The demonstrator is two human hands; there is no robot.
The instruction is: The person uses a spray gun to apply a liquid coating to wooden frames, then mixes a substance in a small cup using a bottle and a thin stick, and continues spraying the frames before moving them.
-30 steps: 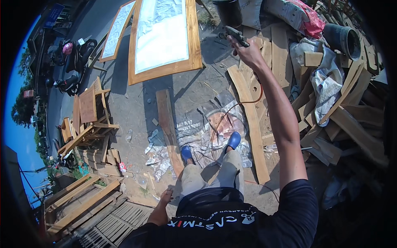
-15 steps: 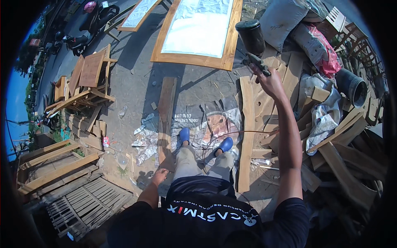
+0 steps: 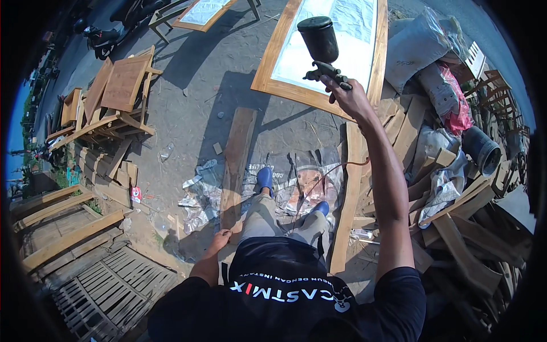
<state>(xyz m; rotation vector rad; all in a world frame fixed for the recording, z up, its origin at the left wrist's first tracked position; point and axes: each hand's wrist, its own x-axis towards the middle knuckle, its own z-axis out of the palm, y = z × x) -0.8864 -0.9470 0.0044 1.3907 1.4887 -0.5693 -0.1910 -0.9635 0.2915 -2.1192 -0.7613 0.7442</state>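
Observation:
My right hand (image 3: 350, 98) is raised in front of me and wrapped round the handle of a spray gun (image 3: 329, 73) with a dark cup on top. The gun is over the near part of a wood-framed panel (image 3: 319, 102), whose middle is covered with whitish sheeting; I cannot tell if spray is coming out. A thin reddish-brown hose (image 3: 342, 165) shows below my right forearm. My left hand (image 3: 219, 241) hangs low by my left leg, fingers curled together, with nothing seen in them. It is nearest a long wooden board (image 3: 239, 142) on the ground.
Printed plastic sheeting (image 3: 302, 176) lies around my feet. A long plank (image 3: 350, 199) and a heap of wood offcuts (image 3: 473, 228) are on the right, with sacks (image 3: 416, 48) and a dark bucket (image 3: 481, 149). Wooden furniture (image 3: 128, 80) and a slatted panel (image 3: 114, 285) stand left.
The view has turned, so the framed panel sits further right. My right hand and the spray gun have moved left, from beside the panel's right edge to over it. My left hand stays low.

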